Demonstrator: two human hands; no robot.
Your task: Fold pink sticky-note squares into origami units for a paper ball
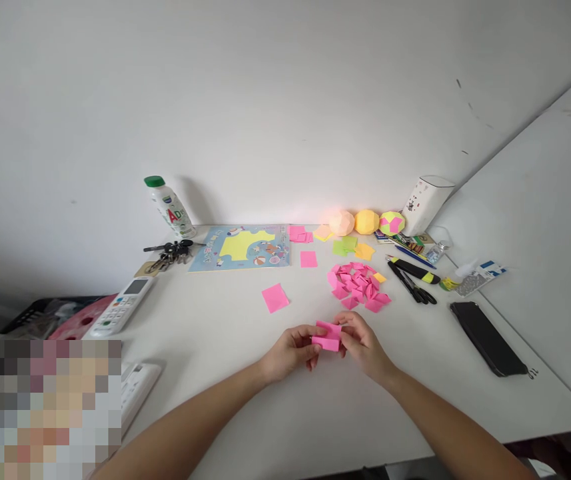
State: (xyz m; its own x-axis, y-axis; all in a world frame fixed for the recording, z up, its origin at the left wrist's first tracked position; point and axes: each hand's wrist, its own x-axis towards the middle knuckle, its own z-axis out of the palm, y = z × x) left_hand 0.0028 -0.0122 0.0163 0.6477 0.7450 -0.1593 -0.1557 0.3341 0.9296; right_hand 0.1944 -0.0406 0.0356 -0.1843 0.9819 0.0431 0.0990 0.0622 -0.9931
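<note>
Between my two hands, above the near part of the table, is a pink sticky note (328, 338) with creased, raised edges. My left hand (290, 350) pinches its left side between thumb and fingers. On the other side, my right hand (362, 343) grips the right edge with its fingers closed. Beyond my right hand lies a heap of folded pink paper pieces (358, 283). A flat pink sticky note (276, 298) rests up and to the left of my hands, and a smaller pink square (308, 259) lies farther back.
Three paper balls (366, 223) line the wall near a white box (428, 203). Scissors (412, 283), a cutter (415, 270) and a black pouch (488, 339) lie at right. Leftward are a blue booklet (205, 257), bottle (172, 210), keys (178, 251) and remote (122, 307).
</note>
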